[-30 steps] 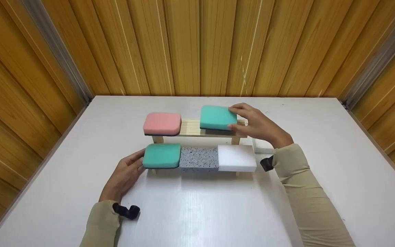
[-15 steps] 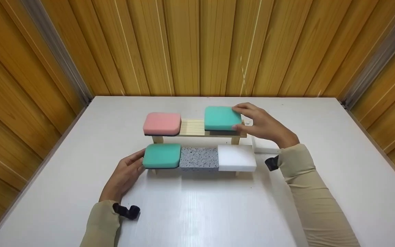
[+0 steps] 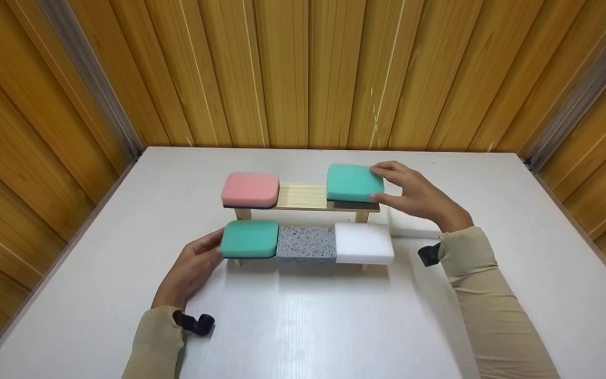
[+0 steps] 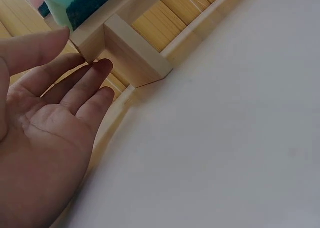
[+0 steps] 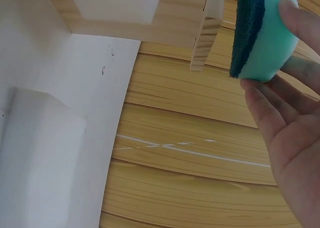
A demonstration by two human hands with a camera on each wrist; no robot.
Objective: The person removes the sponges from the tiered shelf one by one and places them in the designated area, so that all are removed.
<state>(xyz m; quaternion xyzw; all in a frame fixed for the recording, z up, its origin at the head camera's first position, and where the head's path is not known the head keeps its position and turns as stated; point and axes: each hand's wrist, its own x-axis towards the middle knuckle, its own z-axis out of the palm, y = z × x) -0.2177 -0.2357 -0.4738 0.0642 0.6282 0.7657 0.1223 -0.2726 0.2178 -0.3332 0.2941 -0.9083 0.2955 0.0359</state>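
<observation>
1. Left wrist view: the left hand (image 4: 52, 125) has loosely extended fingers, thumb and fingertips at the end of the wooden rack (image 4: 127, 51); whether they press, I cannot tell. The green sponge (image 4: 82, 7) sits just beyond the thumb. A bump from this hand could jog the rack.
2. Right wrist view: the right hand (image 5: 295, 120) pinches the teal sponge (image 5: 270, 41) by its edges; a gap separates sponge and shelf. Releasing now could let it land crooked.
3. Head view: that sponge hangs left of the right hand's palm, jutting past the shelf's end, so it could tip off. Since half a second ago, hand and sponge have shifted rightward; the left hand remains where it was.
</observation>
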